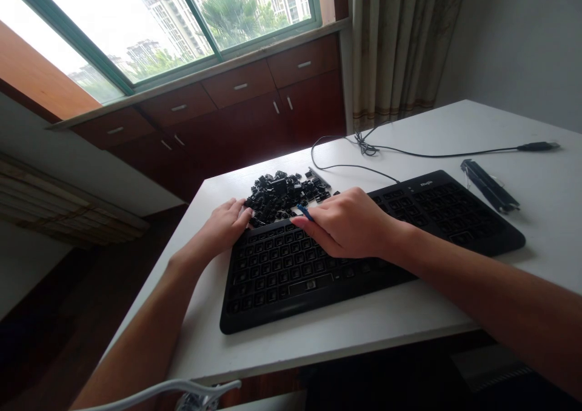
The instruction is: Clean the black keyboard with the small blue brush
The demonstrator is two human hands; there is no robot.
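Note:
A black keyboard (282, 265) without its keycaps, bare key sockets showing, lies at a slant on the white table (227, 356). Black loose keycaps (275, 193) are heaped behind its left part. My left hand (225, 226) rests at the left side of the heap and the keyboard's back left corner, fingers stretched out and touching the nearest keycaps. Over the keyboard's middle, my right hand (350, 223) is closed around a slim blue tool (305, 212). Its tip points left toward the heap; most of the tool is hidden in my fingers, so its kind is unclear.
A black cable (422, 154) with a tangled part runs behind the keyboard to a plug (539, 147). Right of it lies a long black piece (488, 185). Brown cabinets (240, 120) stand beyond the table under a window. A pale curved bar (159, 390) shows at the bottom.

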